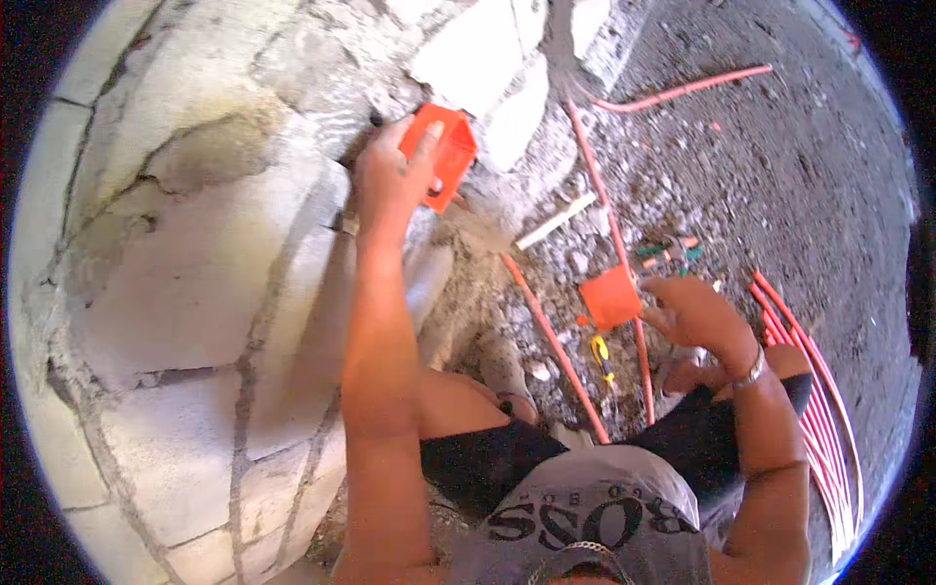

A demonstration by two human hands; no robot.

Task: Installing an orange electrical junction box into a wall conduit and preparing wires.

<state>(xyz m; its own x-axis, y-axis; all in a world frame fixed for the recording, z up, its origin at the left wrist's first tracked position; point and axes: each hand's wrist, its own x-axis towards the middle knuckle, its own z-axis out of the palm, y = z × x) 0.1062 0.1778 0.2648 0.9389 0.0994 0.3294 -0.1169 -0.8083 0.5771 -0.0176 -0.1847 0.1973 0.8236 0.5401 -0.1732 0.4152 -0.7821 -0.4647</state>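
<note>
My left hand [390, 180] grips an open-sided orange plastic junction box [450, 161] at the stone wall, with the thumb laid across it. An orange conduit appears to run toward the box's lower edge, though rubble partly covers it. Out to the right, above the gravel, my right hand [697, 312] pinches a flat orange square piece [609, 298] by its right edge; it looks like the box's lid. Behind that piece passes a long orange conduit [606, 210]. Just below it on the ground lies a small yellow-handled tool [601, 359], its kind unclear.
Light stone blocks [185, 283] form the wall on the left. Another orange conduit [554, 343] slants across the rubble between my feet. A white strip [556, 221] and green-and-orange tools [668, 253] lie on the gravel. A bundle of orange conduits [824, 429] rests at the right.
</note>
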